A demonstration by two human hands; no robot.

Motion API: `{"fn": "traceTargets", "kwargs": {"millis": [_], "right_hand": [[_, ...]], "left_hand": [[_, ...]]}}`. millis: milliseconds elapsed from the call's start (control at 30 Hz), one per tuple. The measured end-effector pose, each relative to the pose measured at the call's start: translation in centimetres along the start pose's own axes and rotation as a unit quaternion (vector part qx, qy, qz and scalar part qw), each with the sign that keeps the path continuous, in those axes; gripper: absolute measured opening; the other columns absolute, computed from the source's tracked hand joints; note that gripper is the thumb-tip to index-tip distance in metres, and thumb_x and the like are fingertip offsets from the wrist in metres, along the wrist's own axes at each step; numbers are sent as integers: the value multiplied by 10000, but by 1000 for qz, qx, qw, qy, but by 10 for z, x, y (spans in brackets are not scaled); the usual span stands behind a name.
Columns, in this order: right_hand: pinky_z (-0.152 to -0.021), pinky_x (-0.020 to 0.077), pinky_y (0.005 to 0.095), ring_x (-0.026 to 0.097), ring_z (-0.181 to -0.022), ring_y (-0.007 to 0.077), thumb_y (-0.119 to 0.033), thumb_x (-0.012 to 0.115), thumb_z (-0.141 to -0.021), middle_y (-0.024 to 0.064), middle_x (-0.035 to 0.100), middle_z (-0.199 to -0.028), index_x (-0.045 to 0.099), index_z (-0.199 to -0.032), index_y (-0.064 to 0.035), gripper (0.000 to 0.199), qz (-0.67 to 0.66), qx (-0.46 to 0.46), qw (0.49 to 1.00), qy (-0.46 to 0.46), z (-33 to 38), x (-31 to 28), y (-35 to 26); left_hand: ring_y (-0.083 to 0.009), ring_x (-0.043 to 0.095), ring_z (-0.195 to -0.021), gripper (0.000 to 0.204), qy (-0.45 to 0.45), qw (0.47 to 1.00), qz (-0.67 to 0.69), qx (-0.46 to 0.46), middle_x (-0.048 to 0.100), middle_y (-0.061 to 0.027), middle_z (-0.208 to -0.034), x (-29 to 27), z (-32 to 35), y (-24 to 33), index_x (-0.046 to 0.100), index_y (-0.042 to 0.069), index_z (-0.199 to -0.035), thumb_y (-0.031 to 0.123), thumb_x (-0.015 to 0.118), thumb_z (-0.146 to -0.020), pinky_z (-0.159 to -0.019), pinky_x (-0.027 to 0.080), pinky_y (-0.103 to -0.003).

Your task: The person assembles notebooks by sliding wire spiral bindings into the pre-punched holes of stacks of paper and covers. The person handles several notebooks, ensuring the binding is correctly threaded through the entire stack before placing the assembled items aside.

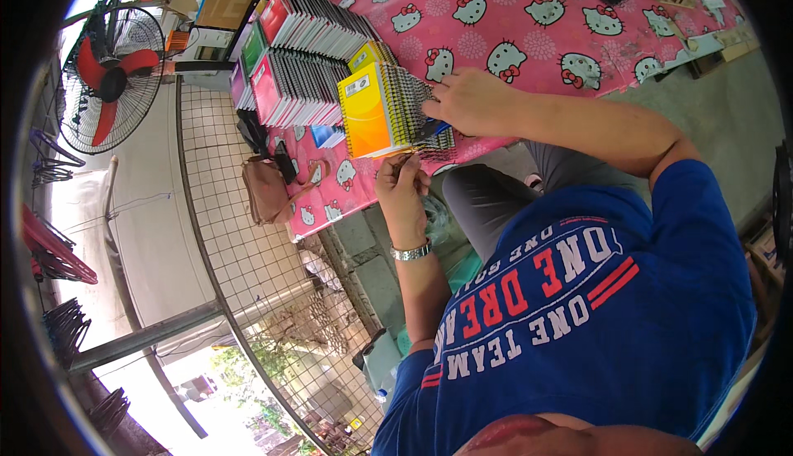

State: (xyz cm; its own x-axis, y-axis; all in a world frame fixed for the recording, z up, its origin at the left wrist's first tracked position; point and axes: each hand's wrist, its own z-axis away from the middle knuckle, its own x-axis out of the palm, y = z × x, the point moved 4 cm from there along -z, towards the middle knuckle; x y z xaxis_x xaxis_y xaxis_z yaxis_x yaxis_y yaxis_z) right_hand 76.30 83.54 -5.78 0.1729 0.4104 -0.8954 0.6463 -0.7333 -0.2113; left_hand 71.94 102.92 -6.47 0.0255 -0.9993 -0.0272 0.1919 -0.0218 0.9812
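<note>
A stack of spiral notebooks with a yellow and orange cover stands at the table's near edge, its wire coils facing right. Against the lower end of this stack is my left hand, wearing a metal watch, with fingers curled in a pinch; whatever is between them is too small to make out. My right hand is closed beside the coils. Under its fingers shows a dark, blue-edged object, possibly a hand tool, mostly hidden by the hand.
Behind stand taller stacks of notebooks with pink covers and black coils. A pink patterned tablecloth covers the table. A brown bag lies at its left edge. Farther left are a wire mesh panel and a fan with red blades.
</note>
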Motion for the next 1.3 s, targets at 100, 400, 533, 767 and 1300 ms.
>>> {"fn": "traceTargets", "kwargs": {"millis": [100,400,533,767,1300], "right_hand": [[-813,497,378,629,-911,215,-159,613,-776,60,639,-919,617,-944,-102,177,26,-42,993,103,6,-3,3],[-780,504,392,636,-886,245,-141,615,-774,72,637,-900,632,-944,-104,175,27,-7,998,-61,-2,4,-3],[-763,509,402,643,-865,253,-139,615,-765,82,637,-882,633,-954,-109,193,-1,16,996,-84,2,12,2],[-821,494,382,632,-905,235,-158,634,-750,61,639,-892,636,-976,-115,230,40,-50,992,110,10,12,8],[-787,503,379,643,-903,232,-188,586,-801,69,663,-917,666,-957,-126,186,62,-57,991,105,10,19,13]], "left_hand": [[-104,546,-545,86,3,999,27,-16,608,-34,-784,-1,0,-3,596,13,-966,51,630,-897,-451,370,-213],[-67,523,-520,116,5,1000,-28,8,624,-23,-753,9,-4,-6,615,19,-976,42,670,-877,-427,357,-189],[-80,527,-544,109,10,1000,-29,-5,616,-25,-801,6,-1,-5,603,16,-976,33,652,-879,-448,360,-206],[-80,524,-545,108,11,996,72,-57,602,-16,-783,3,-5,-16,608,27,-977,52,650,-880,-452,349,-207],[-79,512,-515,148,10,992,92,-83,612,-7,-814,1,-8,-29,602,42,-987,25,661,-853,-418,325,-202]]}}
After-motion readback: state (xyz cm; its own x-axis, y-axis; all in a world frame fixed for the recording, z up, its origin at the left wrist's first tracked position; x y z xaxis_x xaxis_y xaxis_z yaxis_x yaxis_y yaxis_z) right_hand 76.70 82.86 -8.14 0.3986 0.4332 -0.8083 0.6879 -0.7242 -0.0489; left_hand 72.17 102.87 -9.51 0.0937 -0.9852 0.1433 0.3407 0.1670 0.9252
